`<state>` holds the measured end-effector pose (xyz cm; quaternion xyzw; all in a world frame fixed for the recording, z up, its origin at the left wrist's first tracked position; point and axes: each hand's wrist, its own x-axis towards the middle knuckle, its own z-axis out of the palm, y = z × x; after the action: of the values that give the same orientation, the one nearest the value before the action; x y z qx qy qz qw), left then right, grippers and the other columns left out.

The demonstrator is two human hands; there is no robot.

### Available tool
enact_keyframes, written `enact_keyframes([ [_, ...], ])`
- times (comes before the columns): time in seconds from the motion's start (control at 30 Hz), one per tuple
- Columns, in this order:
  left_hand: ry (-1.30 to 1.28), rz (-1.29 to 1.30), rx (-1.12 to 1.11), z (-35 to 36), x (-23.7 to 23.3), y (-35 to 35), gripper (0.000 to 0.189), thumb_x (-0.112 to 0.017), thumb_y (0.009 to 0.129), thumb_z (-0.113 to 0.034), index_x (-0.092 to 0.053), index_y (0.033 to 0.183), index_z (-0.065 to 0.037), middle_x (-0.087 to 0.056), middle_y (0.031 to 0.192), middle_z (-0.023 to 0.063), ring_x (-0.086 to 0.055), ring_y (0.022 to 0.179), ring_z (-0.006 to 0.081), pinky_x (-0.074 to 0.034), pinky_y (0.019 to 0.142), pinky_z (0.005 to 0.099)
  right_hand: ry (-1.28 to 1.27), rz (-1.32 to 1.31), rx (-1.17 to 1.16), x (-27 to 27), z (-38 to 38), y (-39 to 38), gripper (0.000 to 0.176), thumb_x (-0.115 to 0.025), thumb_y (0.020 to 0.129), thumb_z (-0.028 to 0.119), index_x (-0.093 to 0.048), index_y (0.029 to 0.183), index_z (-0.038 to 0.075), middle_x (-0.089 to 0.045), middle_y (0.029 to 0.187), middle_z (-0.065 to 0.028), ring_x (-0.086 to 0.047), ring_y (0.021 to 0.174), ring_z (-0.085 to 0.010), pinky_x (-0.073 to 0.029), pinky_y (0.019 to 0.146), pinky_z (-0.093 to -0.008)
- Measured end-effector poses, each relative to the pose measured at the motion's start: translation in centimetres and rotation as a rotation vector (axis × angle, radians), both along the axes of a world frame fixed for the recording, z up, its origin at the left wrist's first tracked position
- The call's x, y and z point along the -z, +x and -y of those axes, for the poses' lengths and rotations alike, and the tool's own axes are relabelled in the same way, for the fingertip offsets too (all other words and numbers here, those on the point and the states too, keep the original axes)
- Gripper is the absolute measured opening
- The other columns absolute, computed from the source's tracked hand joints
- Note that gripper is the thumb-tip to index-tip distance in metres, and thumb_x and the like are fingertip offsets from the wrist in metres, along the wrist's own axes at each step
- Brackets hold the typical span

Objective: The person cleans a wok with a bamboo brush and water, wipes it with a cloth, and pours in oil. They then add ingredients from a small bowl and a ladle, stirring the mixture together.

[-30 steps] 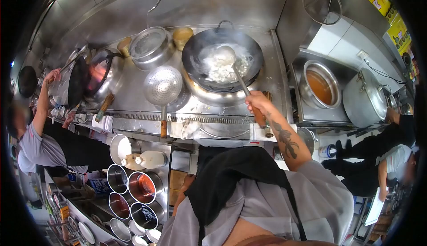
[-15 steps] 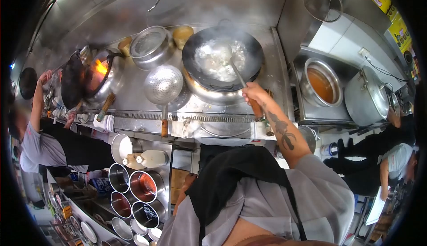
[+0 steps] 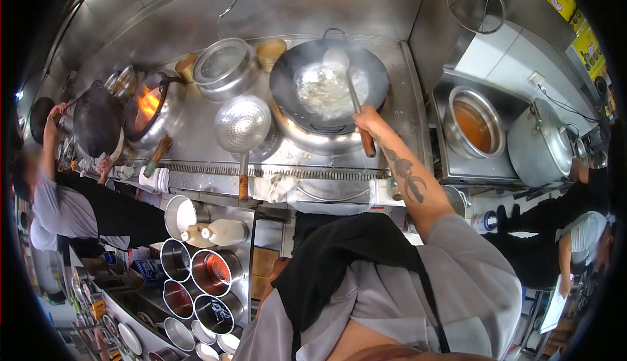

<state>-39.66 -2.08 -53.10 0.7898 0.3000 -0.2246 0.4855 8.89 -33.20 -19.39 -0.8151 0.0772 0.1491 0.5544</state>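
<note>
My right hand [image 3: 371,121] is closed around the wooden-ended handle of a long metal ladle [image 3: 354,93]. The ladle's bowl is at the far side of a black wok [image 3: 284,77], above the pale food [image 3: 320,93] in steaming, bubbling liquid. Down by my left side, my left hand [image 3: 281,265] shows only in part beside my apron, its fingers mostly hidden. Left of the wok, a perforated metal strainer [image 3: 242,124] rests with its wooden handle toward me. A covered metal pot [image 3: 225,67] stands behind the strainer.
At far left, a co-worker holds another wok [image 3: 97,121] beside a flaming burner [image 3: 148,102]. A pot of brown liquid [image 3: 473,126] and a tall lidded pot [image 3: 539,142] stand right. Several sauce containers [image 3: 211,272] and white-capped bottles [image 3: 225,232] are lower left. Other people stand at right.
The ladle's bowl has moved from over the food to the wok's far side, and my right hand has shifted slightly forward. The co-worker's wok has changed its tilt.
</note>
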Motion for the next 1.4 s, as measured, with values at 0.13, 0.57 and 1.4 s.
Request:
enact_keyframes([
  [0.13,0.153,0.061,0.122,-0.7,2.3,0.1,0.036,-0.053,0.084,-0.034,-0.071,0.085,-0.002,-0.069,0.083,0.0211,-0.068,0.085,0.0346,-0.051,0.073,0.0432,0.597,-0.296,-0.03,-4.4,1.2,-4.7,0.007,-0.052,0.09,0.005,-0.051,0.083,0.005,-0.057,0.073,-0.0018,-0.05,0.051,-0.0087,-0.04,0.042,-0.0263],
  [0.57,0.061,0.142,0.091,-0.5,3.6,0.3,0.033,-0.058,0.086,-0.03,-0.071,0.089,0.0,-0.071,0.081,0.016,-0.068,0.077,0.0284,-0.051,0.067,0.0365,0.252,-0.19,-0.131,-2.1,3.0,-7.1,0.01,-0.056,0.085,0.007,-0.056,0.094,0.001,-0.055,0.07,-0.0029,-0.052,0.048,-0.0113,-0.043,0.04,-0.0298],
  [1.4,0.064,0.096,0.102,-0.7,2.5,-0.6,0.034,-0.054,0.085,-0.03,-0.07,0.086,0.0,-0.069,0.082,0.0205,-0.067,0.08,0.0356,-0.051,0.072,0.041,0.182,-0.052,-0.096,-4.4,6.4,-8.0,0.009,-0.055,0.081,0.002,-0.058,0.09,0.002,-0.053,0.062,-0.0024,-0.049,0.042,-0.0119,-0.038,0.037,-0.0281],
])
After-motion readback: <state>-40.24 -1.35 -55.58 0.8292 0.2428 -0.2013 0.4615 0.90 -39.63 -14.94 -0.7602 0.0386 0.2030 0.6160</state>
